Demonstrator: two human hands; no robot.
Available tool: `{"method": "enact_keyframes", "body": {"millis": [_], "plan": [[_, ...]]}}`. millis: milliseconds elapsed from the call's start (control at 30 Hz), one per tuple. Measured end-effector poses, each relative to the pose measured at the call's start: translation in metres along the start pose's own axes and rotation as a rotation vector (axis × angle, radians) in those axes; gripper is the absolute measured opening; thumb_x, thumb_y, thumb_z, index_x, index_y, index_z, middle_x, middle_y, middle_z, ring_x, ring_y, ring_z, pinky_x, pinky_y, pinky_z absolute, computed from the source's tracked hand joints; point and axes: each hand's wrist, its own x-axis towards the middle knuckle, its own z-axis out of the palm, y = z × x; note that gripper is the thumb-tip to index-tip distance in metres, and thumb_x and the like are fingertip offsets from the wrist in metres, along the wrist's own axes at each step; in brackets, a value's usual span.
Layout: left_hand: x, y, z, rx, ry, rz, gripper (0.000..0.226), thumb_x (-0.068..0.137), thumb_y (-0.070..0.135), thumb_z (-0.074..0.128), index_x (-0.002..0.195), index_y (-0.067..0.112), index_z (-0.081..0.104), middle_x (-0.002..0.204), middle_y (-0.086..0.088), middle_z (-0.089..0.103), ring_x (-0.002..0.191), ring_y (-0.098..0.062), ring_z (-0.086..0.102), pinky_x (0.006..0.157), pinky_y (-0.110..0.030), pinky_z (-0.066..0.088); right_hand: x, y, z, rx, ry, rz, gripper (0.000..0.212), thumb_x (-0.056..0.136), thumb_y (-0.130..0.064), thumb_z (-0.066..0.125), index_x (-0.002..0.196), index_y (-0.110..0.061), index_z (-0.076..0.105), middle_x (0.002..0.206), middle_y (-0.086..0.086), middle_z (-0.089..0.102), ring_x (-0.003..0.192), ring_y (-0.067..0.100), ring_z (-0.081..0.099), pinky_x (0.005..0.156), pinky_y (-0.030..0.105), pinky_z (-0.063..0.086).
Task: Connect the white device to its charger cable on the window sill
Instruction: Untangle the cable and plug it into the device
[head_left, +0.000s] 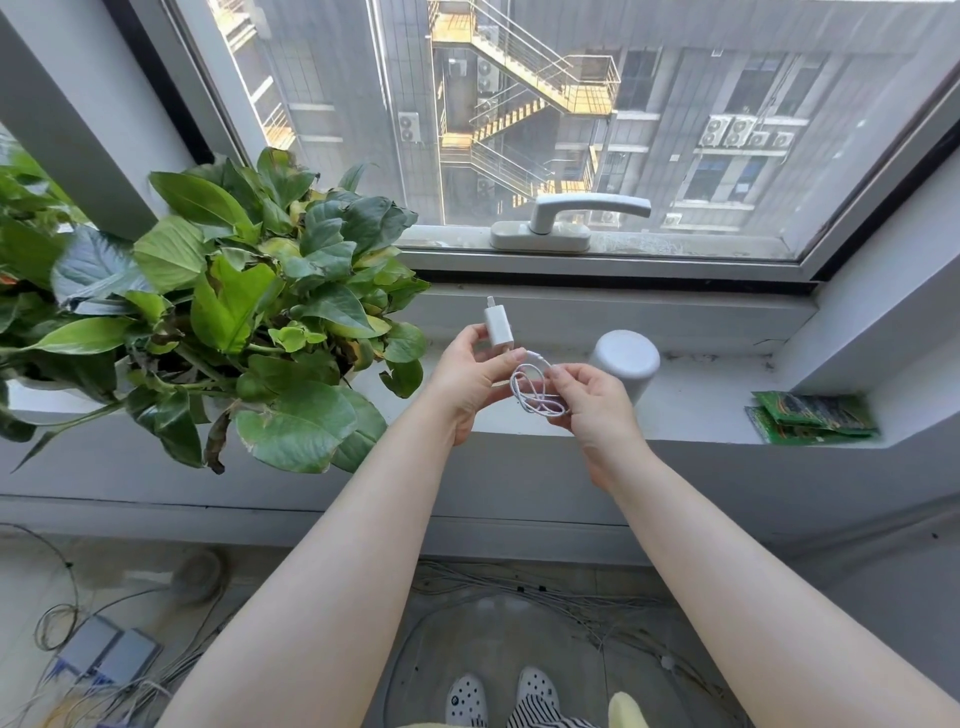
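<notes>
Two bare hands meet above a window sill (701, 415). The left hand (470, 374) pinches a white charger plug (498, 326); the right hand (592, 397) grips the coiled white cable (535, 392) hanging between them. The white cylindrical device (626, 361) stands on the sill just behind the right hand. A leafy plant (234, 312) sits left.

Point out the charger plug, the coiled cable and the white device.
charger plug (497, 326): head view, its white body.
coiled cable (535, 395): head view, the loops between the hands.
white device (626, 356): head view, its rounded top.
</notes>
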Motion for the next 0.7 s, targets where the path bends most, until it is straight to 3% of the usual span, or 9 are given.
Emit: {"method": "enact_keyframes", "body": {"millis": [200,367,567,633,700], "plan": [[0.002,-0.006,0.0,0.095,0.114,0.062,0.047,0.083,-0.002,0.065,0.125,0.007,0.045,0.088,-0.004,0.062,0.073,-0.016,0.063,0.062,-0.022,0.057,-0.005,0.004,0.008,-0.057,0.001,-0.073,0.024,0.097,-0.021,0.05,0.082,-0.019,0.068,0.066,-0.001,0.06,0.054,0.001,0.05,0.05,0.011,0.038],[0.007,-0.008,-0.002,0.133,0.158,0.065,0.047,0.083,0.003,0.067,0.125,0.007,0.047,0.087,-0.002,0.064,0.073,-0.014,0.063,0.062,-0.02,0.055,-0.005,0.007,0.005,-0.053,-0.056,-0.081,0.021,0.097,-0.014,0.05,0.087,-0.019,0.068,0.07,0.0,0.055,0.063,0.009,0.049,0.052,0.012,0.042],[0.007,-0.005,0.006,0.118,0.062,0.026,0.036,0.09,0.007,0.059,0.124,0.007,0.047,0.081,-0.004,0.062,0.07,-0.015,0.062,0.079,-0.029,0.056,0.002,0.008,0.004,-0.076,-0.014,-0.053,0.031,0.1,-0.016,0.042,0.086,0.0,0.066,0.064,0.0,0.046,0.047,0.006,0.042,0.048,0.016,0.037],[0.008,-0.006,0.008,0.118,0.094,0.045,0.039,0.089,0.003,0.06,0.125,0.006,0.045,0.084,-0.006,0.062,0.072,-0.017,0.063,0.078,-0.032,0.057,0.004,0.01,0.003,-0.071,-0.047,-0.021,0.032,0.098,-0.011,0.04,0.097,0.009,0.065,0.069,0.004,0.048,0.054,0.01,0.044,0.052,0.017,0.041],[0.009,-0.008,0.008,0.127,0.13,0.063,0.042,0.087,0.001,0.061,0.125,0.007,0.045,0.088,-0.007,0.064,0.075,-0.02,0.065,0.077,-0.033,0.058,0.003,0.01,0.001,-0.06,-0.124,-0.014,0.029,0.096,-0.008,0.043,0.105,0.0,0.07,0.08,0.008,0.053,0.066,0.012,0.049,0.059,0.017,0.048]]}}
